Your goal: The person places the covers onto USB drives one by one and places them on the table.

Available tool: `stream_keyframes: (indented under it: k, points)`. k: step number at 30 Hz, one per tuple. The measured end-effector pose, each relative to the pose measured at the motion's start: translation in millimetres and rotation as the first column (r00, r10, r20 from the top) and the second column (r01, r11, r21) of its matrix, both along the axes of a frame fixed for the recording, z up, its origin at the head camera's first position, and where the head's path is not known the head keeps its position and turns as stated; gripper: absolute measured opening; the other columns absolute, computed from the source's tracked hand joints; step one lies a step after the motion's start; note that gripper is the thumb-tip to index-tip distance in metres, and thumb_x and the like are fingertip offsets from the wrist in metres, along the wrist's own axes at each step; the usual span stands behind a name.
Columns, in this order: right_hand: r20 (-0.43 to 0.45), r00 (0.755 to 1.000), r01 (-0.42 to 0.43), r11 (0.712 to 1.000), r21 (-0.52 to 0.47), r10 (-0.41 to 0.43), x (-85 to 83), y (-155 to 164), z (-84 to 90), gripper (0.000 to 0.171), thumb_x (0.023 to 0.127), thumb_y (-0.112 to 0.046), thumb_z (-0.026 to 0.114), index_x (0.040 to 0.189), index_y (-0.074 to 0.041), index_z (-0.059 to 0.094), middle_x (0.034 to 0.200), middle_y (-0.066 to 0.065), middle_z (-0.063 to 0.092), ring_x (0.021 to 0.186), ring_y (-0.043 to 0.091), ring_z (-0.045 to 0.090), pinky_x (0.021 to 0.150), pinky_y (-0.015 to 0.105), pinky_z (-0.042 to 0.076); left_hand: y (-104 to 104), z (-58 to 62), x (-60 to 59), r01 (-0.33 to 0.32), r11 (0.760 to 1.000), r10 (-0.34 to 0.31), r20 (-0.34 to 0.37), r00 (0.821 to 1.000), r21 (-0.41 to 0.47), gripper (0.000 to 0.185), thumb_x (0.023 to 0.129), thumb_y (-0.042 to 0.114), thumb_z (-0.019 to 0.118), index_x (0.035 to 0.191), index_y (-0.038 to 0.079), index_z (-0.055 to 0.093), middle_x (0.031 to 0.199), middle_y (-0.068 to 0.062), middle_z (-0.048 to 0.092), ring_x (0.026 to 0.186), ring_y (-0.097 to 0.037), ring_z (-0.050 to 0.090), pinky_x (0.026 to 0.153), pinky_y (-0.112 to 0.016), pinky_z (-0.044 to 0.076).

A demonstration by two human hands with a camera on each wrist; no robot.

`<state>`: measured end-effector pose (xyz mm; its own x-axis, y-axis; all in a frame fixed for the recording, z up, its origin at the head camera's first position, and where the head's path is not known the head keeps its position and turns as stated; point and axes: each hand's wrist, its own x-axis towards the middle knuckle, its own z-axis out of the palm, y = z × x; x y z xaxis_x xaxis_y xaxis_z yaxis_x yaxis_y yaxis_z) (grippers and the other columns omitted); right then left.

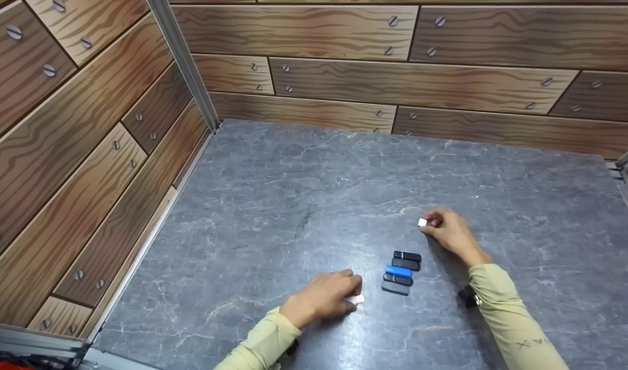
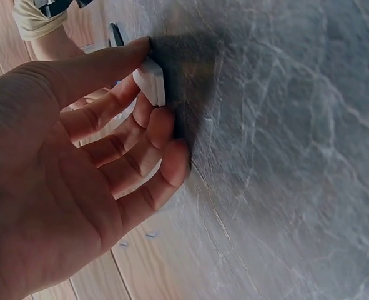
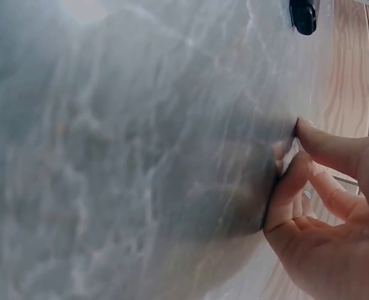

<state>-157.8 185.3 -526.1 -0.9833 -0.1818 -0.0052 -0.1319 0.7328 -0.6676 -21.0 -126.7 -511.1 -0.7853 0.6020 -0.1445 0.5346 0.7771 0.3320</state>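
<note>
My left hand (image 1: pixel 326 295) is low over the grey tabletop, left of a row of sticks. Between its thumb and fingers it pinches a small flat white piece (image 2: pixel 152 82), whose pale edge shows in the left wrist view. Further back and to the right, my right hand (image 1: pixel 450 231) pinches another small white piece (image 1: pixel 422 222) at the surface. Its fingertips largely hide that piece in the right wrist view. Between the hands lie several sticks like USB sticks, side by side: black ones (image 1: pixel 407 256), a blue one (image 1: pixel 398 271) and, nearest me, a dark grey one (image 1: pixel 395 288).
Marbled grey tabletop (image 1: pixel 272 205) extends around both hands. Wood-patterned panels (image 1: pixel 344 77) stand at the back and left, with a metal post (image 1: pixel 190 67) at their corner. Something orange (image 1: pixel 5 366) shows at the lower left, beyond the table's metal edge.
</note>
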Motion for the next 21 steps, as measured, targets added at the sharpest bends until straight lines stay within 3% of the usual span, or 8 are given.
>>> stream_keyframes:
  k: [7,13,18,21]
  points:
    - [0.063,0.997,-0.036,0.999,-0.027,0.038,5.8,-2,1.6,0.034,0.090,-0.010,0.080,0.118,0.005,0.070,0.100,0.021,0.071,0.087,0.016,0.060,0.081,0.030,0.046,-9,-1.1,3.7,-0.028,0.999,0.029,-0.033,0.999,0.045,0.024,0.091,0.023,0.081,0.108,0.015,0.067,0.099,0.003,0.067,0.084,-0.008,0.063,0.072,-0.022,0.054]
    - [0.064,0.998,-0.018,1.000,-0.014,0.019,7.1,-2,2.8,0.034,0.092,-0.016,0.081,0.118,0.005,0.071,0.101,0.021,0.073,0.090,0.018,0.063,0.084,0.032,0.047,-14,0.1,7.4,-0.092,0.994,0.094,-0.038,0.995,0.061,0.023,0.089,0.024,0.084,0.100,0.014,0.067,0.092,0.004,0.062,0.077,-0.008,0.055,0.066,-0.023,0.052]
    - [0.026,1.000,-0.012,1.000,-0.011,0.012,8.3,-1,2.6,0.024,0.093,-0.015,0.080,0.108,0.003,0.073,0.095,0.017,0.074,0.081,0.011,0.060,0.076,0.025,0.046,-16,-0.2,5.1,-0.115,0.989,0.121,-0.056,0.991,0.094,0.019,0.088,0.023,0.083,0.093,0.014,0.068,0.087,0.003,0.063,0.072,-0.009,0.056,0.060,-0.024,0.049]
    - [0.037,0.999,-0.009,0.999,-0.050,0.011,12.1,-1,2.5,0.022,0.096,-0.015,0.077,0.108,0.003,0.073,0.094,0.016,0.075,0.075,0.007,0.060,0.068,0.020,0.048,-17,1.2,0.3,-0.148,0.978,0.151,-0.010,0.988,0.146,0.016,0.090,0.023,0.081,0.093,0.013,0.069,0.086,0.002,0.067,0.071,-0.007,0.054,0.060,-0.022,0.046]
